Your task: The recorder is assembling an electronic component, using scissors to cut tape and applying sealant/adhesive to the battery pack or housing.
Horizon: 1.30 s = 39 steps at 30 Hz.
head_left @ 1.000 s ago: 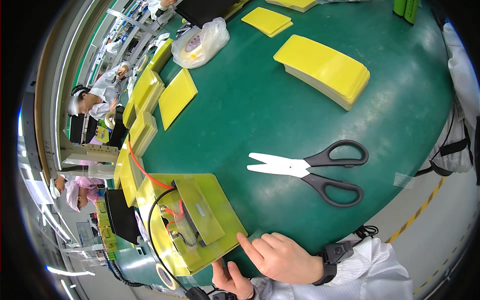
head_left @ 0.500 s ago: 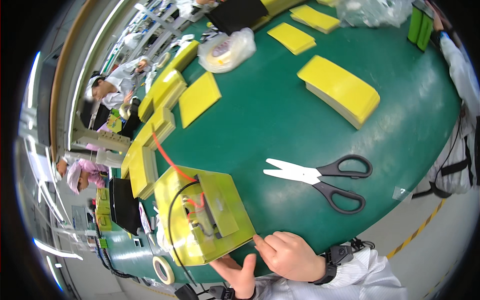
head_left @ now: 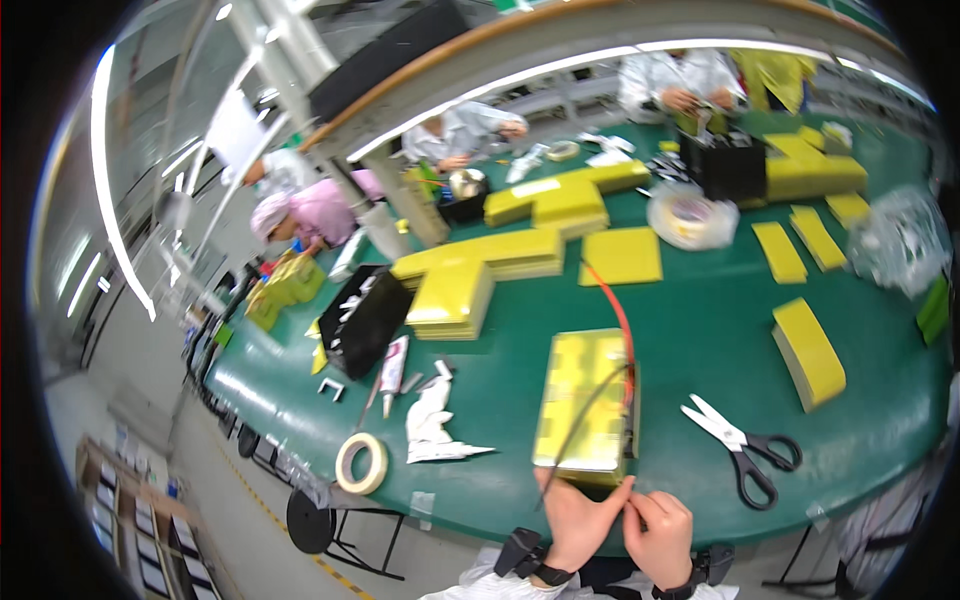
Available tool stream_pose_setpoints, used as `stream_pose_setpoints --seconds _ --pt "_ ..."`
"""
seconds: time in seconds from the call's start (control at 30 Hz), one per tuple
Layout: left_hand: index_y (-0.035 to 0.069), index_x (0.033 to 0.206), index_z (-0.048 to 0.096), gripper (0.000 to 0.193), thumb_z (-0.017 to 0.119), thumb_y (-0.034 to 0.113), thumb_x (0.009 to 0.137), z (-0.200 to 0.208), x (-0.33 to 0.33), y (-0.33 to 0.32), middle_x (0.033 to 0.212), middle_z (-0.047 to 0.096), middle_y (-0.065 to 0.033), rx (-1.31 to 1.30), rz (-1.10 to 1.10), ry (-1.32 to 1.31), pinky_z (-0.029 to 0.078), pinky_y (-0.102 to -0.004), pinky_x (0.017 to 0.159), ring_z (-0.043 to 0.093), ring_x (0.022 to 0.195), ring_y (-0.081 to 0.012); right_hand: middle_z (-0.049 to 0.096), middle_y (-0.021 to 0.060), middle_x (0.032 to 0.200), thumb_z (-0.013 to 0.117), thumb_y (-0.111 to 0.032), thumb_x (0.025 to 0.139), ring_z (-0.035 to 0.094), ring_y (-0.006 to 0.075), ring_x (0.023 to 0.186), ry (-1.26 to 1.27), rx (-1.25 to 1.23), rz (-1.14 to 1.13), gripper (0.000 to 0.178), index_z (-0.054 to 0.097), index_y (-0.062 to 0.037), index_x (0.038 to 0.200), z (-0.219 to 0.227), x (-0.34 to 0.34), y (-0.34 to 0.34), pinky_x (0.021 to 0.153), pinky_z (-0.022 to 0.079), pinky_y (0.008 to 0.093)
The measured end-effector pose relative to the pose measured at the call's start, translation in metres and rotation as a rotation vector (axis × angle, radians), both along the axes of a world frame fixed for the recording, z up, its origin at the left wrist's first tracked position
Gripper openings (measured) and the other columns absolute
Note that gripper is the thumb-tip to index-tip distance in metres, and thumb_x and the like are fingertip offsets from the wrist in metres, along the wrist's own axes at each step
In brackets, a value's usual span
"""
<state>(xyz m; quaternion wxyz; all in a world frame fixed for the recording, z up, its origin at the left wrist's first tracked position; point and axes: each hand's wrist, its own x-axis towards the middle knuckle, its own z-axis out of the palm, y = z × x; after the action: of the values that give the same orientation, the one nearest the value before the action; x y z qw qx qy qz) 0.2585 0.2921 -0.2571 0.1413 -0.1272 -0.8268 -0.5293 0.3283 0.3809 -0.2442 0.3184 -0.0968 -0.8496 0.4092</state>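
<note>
A yellow box-shaped battery pack (head_left: 582, 395) with a red and a black wire lies on the green table in front of me. My left hand (head_left: 578, 522) grips its near end, the thumb stretched along the near edge and the other fingers partly hidden by the pack. My right hand (head_left: 660, 532) is closed in a pinch just off the near right corner, close to the left thumb. What lies between its fingertips, if anything, is too small to make out. Black-handled scissors (head_left: 745, 445) lie spread to the right of the pack.
A tape roll (head_left: 361, 463), crumpled white paper (head_left: 432, 425) and a white tube (head_left: 393, 368) lie left. Stacked yellow sheets (head_left: 450, 300) and a black bin (head_left: 365, 325) stand beyond. Another yellow stack (head_left: 808, 355) sits right, near a plastic bag (head_left: 897, 240). Co-workers sit across the table.
My view has swung left and levelled out. The battery pack now shows a different side, its wires along the right. My hands have come closer together at its near end.
</note>
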Motion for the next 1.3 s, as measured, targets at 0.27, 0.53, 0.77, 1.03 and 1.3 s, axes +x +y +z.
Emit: stream_pose_setpoints --seconds 0.27,0.53,0.77,1.03,1.3 --pt "-0.004 0.117 0.040 0.073 0.079 0.031 0.066 0.009 0.003 -0.004 0.112 0.044 -0.0174 -0.245 0.010 0.040 0.039 -0.0417 0.090 0.044 0.107 -0.0353 0.056 0.0194 0.071 0.058 -0.002 0.082 0.054 0.0357 0.062 -0.025 -0.104 0.070 0.010 0.063 0.0026 0.088 0.010 0.012 0.004 0.057 0.043 0.0395" --pt "0.000 0.119 0.042 0.070 0.078 0.028 0.066 0.020 0.002 -0.007 0.116 0.045 -0.0160 -0.235 0.027 0.028 0.046 -0.0424 0.085 0.045 0.111 -0.0335 0.057 0.0195 0.071 0.058 -0.003 0.082 0.055 0.0355 0.063 -0.019 -0.077 0.068 0.011 0.064 0.0019 0.089 0.012 0.006 0.002 0.058 0.044 0.0384" --pt "0.001 0.120 0.048 0.071 0.079 0.025 0.061 0.031 -0.008 -0.049 0.114 0.052 -0.0165 -0.111 -0.122 -0.061 0.045 -0.0391 0.088 0.050 0.109 -0.0324 0.057 0.0169 0.070 0.060 -0.002 0.081 0.056 0.0311 0.061 -0.034 -0.077 0.027 0.009 0.065 0.0012 0.088 0.008 0.010 0.004 0.057 0.044 0.0363" --pt "-0.005 0.119 0.049 0.073 0.083 0.015 0.057 0.023 -0.031 -0.122 0.115 0.057 -0.0132 0.138 -0.452 -0.258 0.041 -0.0321 0.097 0.054 0.110 -0.0193 0.050 0.0102 0.058 0.061 0.004 0.073 0.051 0.0197 0.050 -0.035 -0.186 -0.086 0.008 0.064 0.0024 0.080 0.006 0.008 0.004 0.048 0.038 0.0328" --pt "-0.003 0.116 0.051 0.054 0.074 -0.006 0.068 0.018 -0.036 -0.149 0.109 0.060 -0.0090 0.223 -0.484 -0.421 0.047 -0.0318 0.086 0.058 0.098 -0.0159 0.048 0.0238 0.127 0.064 -0.003 0.078 0.054 0.0374 0.107 -0.167 -0.117 0.241 0.058 0.042 0.0041 0.131 0.028 0.010 0.019 0.088 0.047 0.0388"
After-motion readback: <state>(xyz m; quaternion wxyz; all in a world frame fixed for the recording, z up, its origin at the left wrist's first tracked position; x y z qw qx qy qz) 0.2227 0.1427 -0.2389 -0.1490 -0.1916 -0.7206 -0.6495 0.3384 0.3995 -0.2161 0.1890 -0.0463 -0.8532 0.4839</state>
